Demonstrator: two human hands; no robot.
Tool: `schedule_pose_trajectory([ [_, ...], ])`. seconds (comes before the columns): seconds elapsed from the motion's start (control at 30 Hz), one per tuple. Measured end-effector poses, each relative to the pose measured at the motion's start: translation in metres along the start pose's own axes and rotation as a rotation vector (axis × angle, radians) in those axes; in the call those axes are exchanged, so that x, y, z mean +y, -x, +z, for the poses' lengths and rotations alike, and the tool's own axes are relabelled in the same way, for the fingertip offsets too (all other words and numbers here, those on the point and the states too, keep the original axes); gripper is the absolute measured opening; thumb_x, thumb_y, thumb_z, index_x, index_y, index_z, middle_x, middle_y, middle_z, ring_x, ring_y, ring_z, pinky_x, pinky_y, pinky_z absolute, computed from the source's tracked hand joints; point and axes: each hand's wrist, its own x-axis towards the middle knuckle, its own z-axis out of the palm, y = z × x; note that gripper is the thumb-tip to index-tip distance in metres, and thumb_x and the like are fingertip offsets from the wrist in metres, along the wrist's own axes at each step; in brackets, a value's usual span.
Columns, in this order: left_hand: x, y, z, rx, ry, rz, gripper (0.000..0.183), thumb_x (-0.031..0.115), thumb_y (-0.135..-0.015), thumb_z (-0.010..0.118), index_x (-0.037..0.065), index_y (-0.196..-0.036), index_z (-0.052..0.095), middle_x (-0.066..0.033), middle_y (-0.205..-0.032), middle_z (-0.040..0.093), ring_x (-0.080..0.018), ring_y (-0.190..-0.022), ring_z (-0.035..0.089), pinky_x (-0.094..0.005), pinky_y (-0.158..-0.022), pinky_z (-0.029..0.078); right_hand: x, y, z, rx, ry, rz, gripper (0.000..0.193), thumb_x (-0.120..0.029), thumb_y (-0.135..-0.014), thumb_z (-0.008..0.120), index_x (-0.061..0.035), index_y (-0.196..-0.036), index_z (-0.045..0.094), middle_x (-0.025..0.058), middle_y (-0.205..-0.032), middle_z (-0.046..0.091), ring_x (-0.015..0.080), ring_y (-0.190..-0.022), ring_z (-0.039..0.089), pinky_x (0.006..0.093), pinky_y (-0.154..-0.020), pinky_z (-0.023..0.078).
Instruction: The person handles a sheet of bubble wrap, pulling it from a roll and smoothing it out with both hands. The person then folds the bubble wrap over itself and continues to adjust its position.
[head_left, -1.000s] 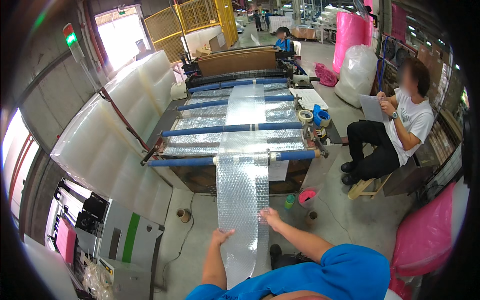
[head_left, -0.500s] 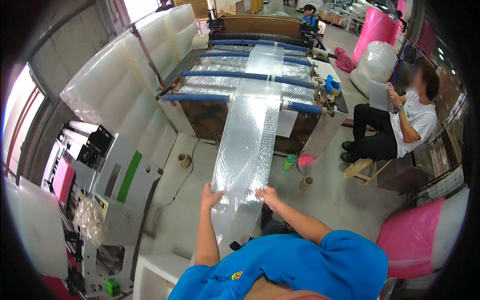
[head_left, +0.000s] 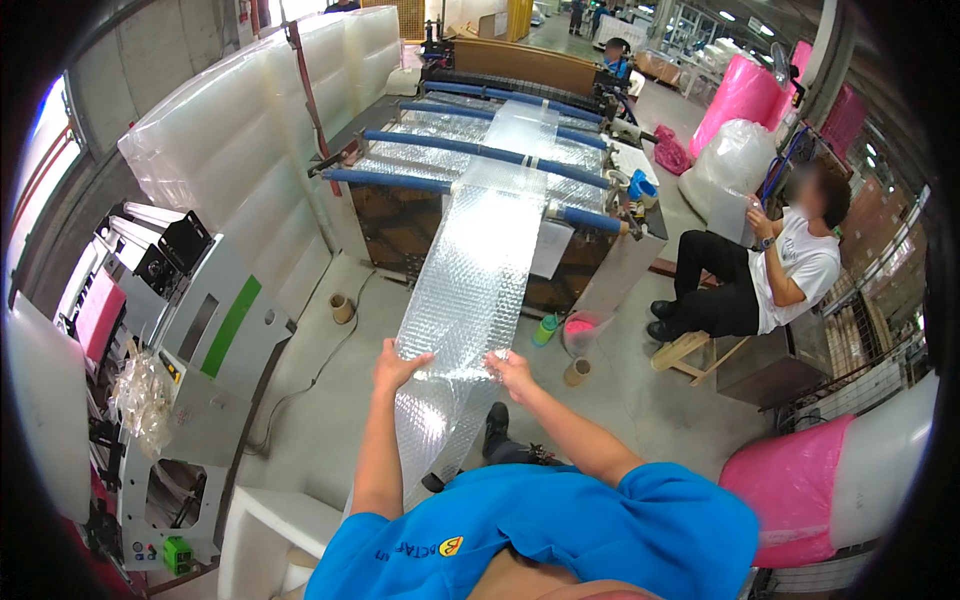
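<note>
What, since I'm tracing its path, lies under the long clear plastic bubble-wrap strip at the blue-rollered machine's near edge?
The front blue cylindrical roller shows on both sides of the strip. Its middle is covered, as is whatever lies directly beneath the strip there.

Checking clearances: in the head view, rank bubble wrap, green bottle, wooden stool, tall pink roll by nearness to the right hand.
1. Bubble wrap: in right hand.
2. Green bottle: floor ahead.
3. Wooden stool: right side.
4. Tall pink roll: back right.

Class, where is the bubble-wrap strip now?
Near the head view's centre, the bubble-wrap strip runs from the blue rollers down between left hand and right hand.
</note>
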Motion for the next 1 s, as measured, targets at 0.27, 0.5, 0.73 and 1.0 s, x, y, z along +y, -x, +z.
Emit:
schedule_pose_trajectory([
  [0.27,-0.039,-0.026,0.021,-0.076,-0.111,-0.071,0.076,0.045,-0.049,0.075,0.001,-0.105,0.048,-0.0154,-0.098,0.057,-0.0259,-0.092,0.054,-0.0331,-0.078,0.043,0.014,-0.009,-0.004,0.032,0.075,0.096,0.017,-0.021,-0.081,0.054,-0.0082,-0.092,0.053,-0.0013,-0.08,0.056,0.0085,-0.067,0.052,0.0221,-0.056,0.044],
  [0.5,-0.048,-0.036,0.04,-0.161,-0.053,-0.104,0.072,0.042,-0.051,0.076,-0.004,-0.1,0.05,-0.017,-0.097,0.057,-0.0257,-0.091,0.055,-0.0328,-0.078,0.043,0.028,-0.028,-0.024,-0.02,0.156,0.257,0.019,-0.021,-0.08,0.056,-0.0076,-0.093,0.052,0.0012,-0.084,0.057,0.0115,-0.071,0.055,0.0263,-0.061,0.048],
  [0.73,-0.064,-0.056,0.059,-0.26,-0.122,-0.153,0.078,0.048,-0.051,0.074,-0.005,-0.103,0.05,-0.0193,-0.099,0.056,-0.028,-0.093,0.054,-0.034,-0.08,0.043,0.036,-0.043,-0.039,-0.113,0.262,0.366,0.028,-0.031,-0.081,0.054,-0.0059,-0.093,0.052,0.008,-0.094,0.06,0.0178,-0.085,0.058,0.0343,-0.072,0.046],
  [1.0,-0.078,-0.068,0.082,-0.422,-0.31,-0.266,0.077,0.049,-0.051,0.073,-0.002,-0.105,0.052,-0.0184,-0.103,0.055,-0.0281,-0.097,0.052,-0.0339,-0.082,0.043,0.08,-0.056,-0.057,-0.148,0.299,0.42,0.023,-0.027,-0.079,0.056,-0.0066,-0.09,0.056,0.0031,-0.087,0.062,0.0121,-0.073,0.057,0.0271,-0.062,0.045],
])
